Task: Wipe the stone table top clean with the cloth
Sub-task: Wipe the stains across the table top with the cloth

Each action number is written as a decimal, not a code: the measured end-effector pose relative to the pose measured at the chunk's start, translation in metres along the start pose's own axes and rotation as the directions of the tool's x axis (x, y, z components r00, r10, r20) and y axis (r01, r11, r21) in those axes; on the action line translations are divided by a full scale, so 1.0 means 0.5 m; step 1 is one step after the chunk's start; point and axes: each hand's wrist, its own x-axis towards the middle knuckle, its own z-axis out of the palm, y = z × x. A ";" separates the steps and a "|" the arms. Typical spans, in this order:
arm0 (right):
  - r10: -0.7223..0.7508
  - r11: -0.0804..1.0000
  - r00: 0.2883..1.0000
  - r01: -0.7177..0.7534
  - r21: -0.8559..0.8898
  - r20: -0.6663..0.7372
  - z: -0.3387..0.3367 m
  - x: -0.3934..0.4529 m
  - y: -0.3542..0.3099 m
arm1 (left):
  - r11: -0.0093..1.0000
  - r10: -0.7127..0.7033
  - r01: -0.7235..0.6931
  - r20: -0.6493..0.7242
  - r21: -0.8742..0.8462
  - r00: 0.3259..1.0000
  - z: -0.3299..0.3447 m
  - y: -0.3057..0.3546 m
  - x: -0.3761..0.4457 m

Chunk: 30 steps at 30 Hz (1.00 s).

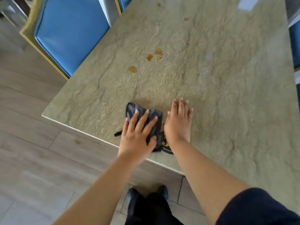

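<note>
My left hand (138, 135) lies flat on the dark grey crumpled cloth (146, 120), fingers straight and spread, pressing it onto the rough greenish-beige stone table top (227, 95). The cloth sits near the table's closest edge, a little in from the near left corner, with a thin dark strip of it poking out to the left of my hand. My right hand (178, 122) rests just beside the cloth on its right, palm down on bare stone, fingers straight and close together, holding nothing; its inner edge seems to touch the cloth's fringe, where a dark and yellow patterned bit shows between my wrists.

Farther out on the stone, beyond both hands, I count one rounded amber smear (132, 69), then a cluster of amber spots and crumbs (155, 55) just past it, and two fainter brownish marks (186, 19) near the far end. Nothing stands between the cloth and these stains; the surface there is bare stone with dark cracks running away from me.

Two blue padded chairs with yellow frames (71, 34) stand tucked along the left side, the second only partly in view at the top. Another blue seat (295, 44) shows at the right edge. Below me is the pale wood-look plank floor (32, 143), my two dark shoes (133, 194) and dark trousers.
</note>
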 end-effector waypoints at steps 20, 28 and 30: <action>-0.172 0.948 0.977 0.130 0.291 0.125 -0.018 -0.038 -0.144 | 0.982 0.180 -0.184 -0.083 -0.035 0.980 -0.022 -0.165 -0.043; 0.196 0.956 0.978 -0.206 0.208 0.068 0.037 -0.026 -0.314 | 0.998 -0.061 0.061 0.010 -0.023 0.998 -0.096 -0.425 0.098; 0.235 0.953 0.971 -0.238 0.188 0.040 0.056 -0.019 -0.371 | 0.998 -0.062 0.063 0.041 -0.027 0.997 -0.114 -0.460 0.130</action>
